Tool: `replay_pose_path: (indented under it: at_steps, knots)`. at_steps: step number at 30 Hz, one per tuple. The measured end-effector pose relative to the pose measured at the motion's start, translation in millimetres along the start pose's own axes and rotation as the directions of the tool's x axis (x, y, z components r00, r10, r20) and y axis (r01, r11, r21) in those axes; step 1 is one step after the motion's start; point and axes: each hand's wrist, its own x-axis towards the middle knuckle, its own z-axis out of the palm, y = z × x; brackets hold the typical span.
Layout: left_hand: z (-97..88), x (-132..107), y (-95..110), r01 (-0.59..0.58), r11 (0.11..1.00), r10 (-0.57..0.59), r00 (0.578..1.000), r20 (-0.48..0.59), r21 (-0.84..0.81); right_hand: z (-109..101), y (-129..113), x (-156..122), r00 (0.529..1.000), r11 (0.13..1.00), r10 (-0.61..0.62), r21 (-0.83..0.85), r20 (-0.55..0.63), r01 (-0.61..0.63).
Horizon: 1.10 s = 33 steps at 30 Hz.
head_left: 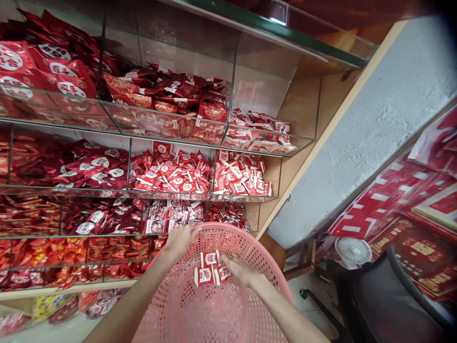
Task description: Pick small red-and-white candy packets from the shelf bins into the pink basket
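A pink perforated plastic basket is in front of me, tilted so I look into its bowl. My left hand is closed on the basket's far rim at the upper left. Inside the bowl's outline, my right hand has its fingers closed on small red-and-white candy packets. Three packets show beside its fingertips; the palm side is hidden. Just beyond the rim, the shelf's lower compartments hold similar small packets and darker red ones.
A tiered shelf with glass dividers fills the left and centre, stocked with red packets. Its wooden side panel meets a grey wall. At the lower right stand a black chair, a white fan and red boxes.
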Motion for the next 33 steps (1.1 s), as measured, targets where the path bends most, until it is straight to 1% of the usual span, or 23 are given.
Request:
replay_pose_path:
  at_steps: [3, 7, 9, 11, 13, 14, 15, 16, 17, 18, 19, 20, 21, 22, 23, 24, 25, 28, 30, 32, 33]
  knots:
    - [-0.3, 0.0, 0.8, 0.005, 1.000, -0.005, 1.000, -0.002, 0.006, 4.5, -3.1, 0.6, 1.000, 1.000, 0.010, -0.005, 0.026, -0.010]
    - [0.6, 0.5, 0.9, 0.003, 1.000, -0.003, 1.000, -0.007, 0.014, 10.3, -7.1, 3.6, 0.998, 0.998, 0.056, -0.040, 0.031, -0.055]
    - [1.5, 0.8, 0.7, 0.001, 1.000, -0.001, 1.000, -0.015, 0.016, 5.9, -11.2, 4.7, 0.997, 0.996, 0.069, -0.055, 0.044, -0.067]
    - [2.6, 1.2, 0.5, 0.001, 1.000, 0.000, 1.000, -0.026, 0.020, -11.4, -18.6, 4.5, 0.996, 0.995, 0.074, -0.074, 0.051, -0.070]
    - [3.7, 1.5, 0.3, -0.001, 0.999, 0.002, 0.999, -0.038, 0.036, -43.9, -29.2, 3.1, 0.999, 0.997, 0.034, -0.068, 0.001, -0.034]
    - [4.1, 1.7, 0.2, -0.007, 0.999, 0.009, 0.999, -0.044, 0.046, -64.8, -35.2, 2.3, 0.998, 0.999, -0.009, -0.050, -0.067, 0.005]
    - [4.4, 1.9, 0.1, -0.015, 0.998, 0.018, 0.999, -0.050, 0.055, -87.7, -41.1, 1.9, 0.985, 0.999, -0.049, -0.030, -0.166, 0.045]
    - [4.6, 2.1, -0.1, -0.023, 0.998, 0.027, 0.998, -0.054, 0.065, -111.3, -46.5, 2.2, 0.961, 0.996, -0.087, -0.016, -0.261, 0.086]
    - [4.7, 2.2, -0.2, -0.031, 0.997, 0.035, 0.998, -0.058, 0.072, -134.4, -50.9, 3.4, 0.924, 0.995, -0.095, -0.015, -0.370, 0.096]
    - [4.7, 2.3, -0.3, -0.036, 0.996, 0.040, 0.997, -0.059, 0.076, -155.9, -54.0, 5.6, 0.875, 0.995, -0.090, -0.018, -0.476, 0.093]
    - [4.7, 2.3, -0.4, -0.037, 0.996, 0.041, 0.998, -0.056, 0.075, -175.1, -55.6, 9.0, 0.812, 0.996, -0.083, -0.021, -0.577, 0.087]
    - [4.5, 2.3, -0.4, -0.039, 0.997, 0.043, 0.998, -0.054, 0.071, -191.4, -55.8, 13.5, 0.739, 0.997, -0.066, -0.021, -0.670, 0.070]
    - [4.3, 2.1, -0.4, -0.041, 0.997, 0.044, 0.998, -0.050, 0.064, -204.6, -54.8, 18.9, 0.674, 0.999, -0.036, -0.008, -0.738, 0.044]
    - [4.0, 1.8, -0.3, -0.040, 0.998, 0.043, 0.998, -0.046, 0.056, -214.8, -52.9, 25.0, 0.622, 1.000, 0.001, 0.014, -0.783, 0.016]
    - [3.6, 1.4, -0.1, -0.036, 0.998, 0.038, 0.998, -0.043, 0.049, -222.2, -50.5, 31.5, 0.590, 0.999, 0.042, 0.044, -0.806, -0.010]
    - [3.3, 1.0, 0.2, -0.030, 0.999, 0.032, 0.999, -0.042, 0.045, -227.2, -48.1, 38.0, 0.581, 0.997, 0.079, 0.075, -0.810, -0.031]
    - [2.9, 0.7, 0.4, -0.024, 0.999, 0.026, 0.999, -0.043, 0.044, -230.3, -45.9, 44.3, 0.587, 0.994, 0.109, 0.101, -0.802, -0.047]
    - [2.8, 0.5, 0.6, -0.022, 0.998, 0.024, 0.999, -0.044, 0.051, -231.9, -42.2, 59.5, 0.633, 0.989, 0.147, 0.119, -0.760, -0.086]
    - [4.0, 1.3, 0.1, -0.026, 0.998, 0.029, 0.998, -0.047, 0.056, -230.2, -41.8, 65.1, 0.646, 0.990, 0.142, 0.103, -0.750, -0.098]
    - [6.0, 2.5, -0.8, -0.026, 0.998, 0.029, 0.998, -0.054, 0.060, -228.9, -42.0, 66.1, 0.634, 0.991, 0.136, 0.111, -0.761, -0.079]
    - [7.0, 3.2, -1.3, -0.026, 0.998, 0.029, 0.998, -0.059, 0.061, -228.8, -41.9, 64.7, 0.620, 0.990, 0.139, 0.130, -0.773, -0.060]
